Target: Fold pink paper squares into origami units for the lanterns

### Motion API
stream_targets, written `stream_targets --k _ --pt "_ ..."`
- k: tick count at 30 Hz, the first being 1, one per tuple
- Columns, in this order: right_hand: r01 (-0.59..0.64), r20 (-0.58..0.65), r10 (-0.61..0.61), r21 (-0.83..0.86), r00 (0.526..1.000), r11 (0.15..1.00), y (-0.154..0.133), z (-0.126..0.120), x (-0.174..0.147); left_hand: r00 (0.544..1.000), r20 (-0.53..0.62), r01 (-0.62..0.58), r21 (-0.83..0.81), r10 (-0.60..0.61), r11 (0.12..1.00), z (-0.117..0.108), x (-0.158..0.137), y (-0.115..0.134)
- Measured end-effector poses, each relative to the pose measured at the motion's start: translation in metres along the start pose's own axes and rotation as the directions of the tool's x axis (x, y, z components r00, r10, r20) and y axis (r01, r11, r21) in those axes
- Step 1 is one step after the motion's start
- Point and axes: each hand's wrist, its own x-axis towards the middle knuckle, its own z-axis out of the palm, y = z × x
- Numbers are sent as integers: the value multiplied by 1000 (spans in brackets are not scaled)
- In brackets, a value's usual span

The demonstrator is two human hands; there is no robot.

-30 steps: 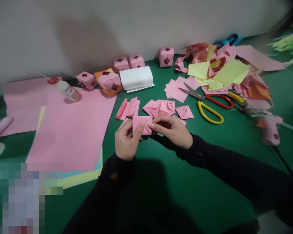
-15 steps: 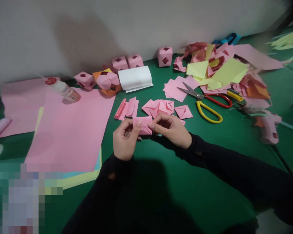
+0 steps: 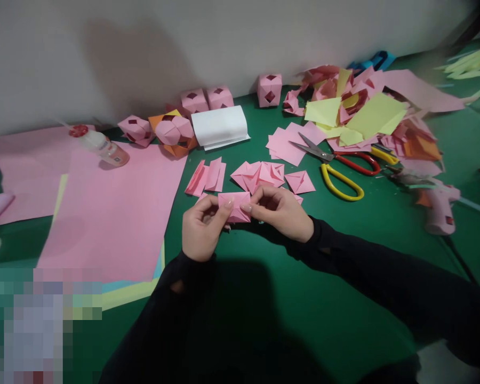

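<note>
A small folded pink paper (image 3: 235, 201), creased with diagonal lines, is held between both hands above the green table. My left hand (image 3: 202, 226) pinches its left side, thumb on top. My right hand (image 3: 284, 213) pinches its right edge between thumb and fingertips. Just beyond the hands lie several folded pink paper pieces (image 3: 260, 175), with a single folded square (image 3: 300, 182) to their right. Two narrow folded strips (image 3: 215, 175) rest to their left. Fingers under the held paper are mostly hidden.
Scissors (image 3: 324, 156) with red and yellow handles lie open on pink squares (image 3: 284, 141). A glue gun (image 3: 442, 213) is at right, below a scrap heap (image 3: 368, 117). Pink sheets (image 3: 116, 213) and a bottle (image 3: 100, 145) lie left. Paper cubes (image 3: 270, 90) stand along the wall.
Both hands keep the same pinch on the folded pink paper. The view has shifted slightly, so most things sit a little further left and higher.
</note>
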Motion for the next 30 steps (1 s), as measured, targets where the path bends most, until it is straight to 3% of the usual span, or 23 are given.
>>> stream_targets --k 8,16,30 --pt "10 27 -10 -23 1000 1000 0 -1 0 989 138 65 -40 -59 997 -11 6 -9" --pt "-34 51 34 -18 998 999 1 -4 0 996 68 60 -18 -58 998 -7 1 -1" --pt "-45 59 45 -6 997 999 1 -4 0 995 100 -9 70 2 997 -13 6 -13"
